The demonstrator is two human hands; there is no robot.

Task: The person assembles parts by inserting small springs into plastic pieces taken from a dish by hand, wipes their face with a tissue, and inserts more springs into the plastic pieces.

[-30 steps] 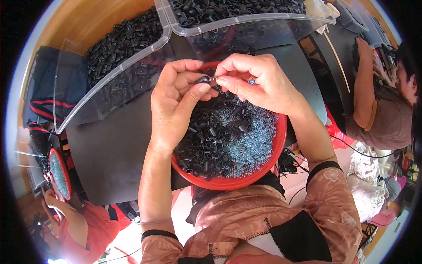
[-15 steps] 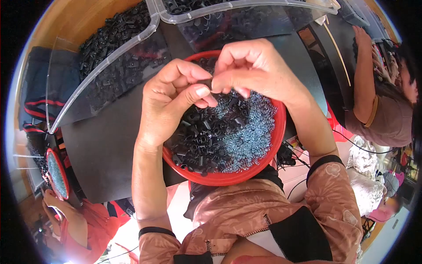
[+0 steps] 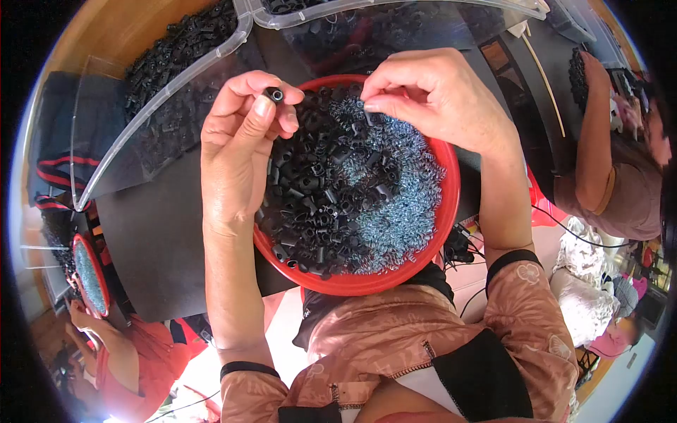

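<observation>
Between the thumb and fingers of my left hand (image 3: 236, 137) is a small black plastic tube (image 3: 273, 95), its round open end facing me with a lighter ring inside. My right hand (image 3: 448, 99) is pinched closed over the far side of a red basin (image 3: 451, 197). A small dark piece shows just under its fingertips, but I cannot tell whether they grip it. Inside the basin, black plastic parts (image 3: 307, 204) heap on the left and small silvery metal springs (image 3: 398, 225) on the right, with some black parts scattered over them.
Clear plastic bins (image 3: 169, 106) of black parts stand at the back of the dark table (image 3: 155, 247). A co-worker's arm (image 3: 596, 141) is at the right. At the left, another person (image 3: 134, 359) sits by a second red-rimmed basin (image 3: 90, 275) of springs.
My hands, fingertips together before, have moved apart. The left went left and up, turning the black tube's end into view; the right shifted slightly right and up.
</observation>
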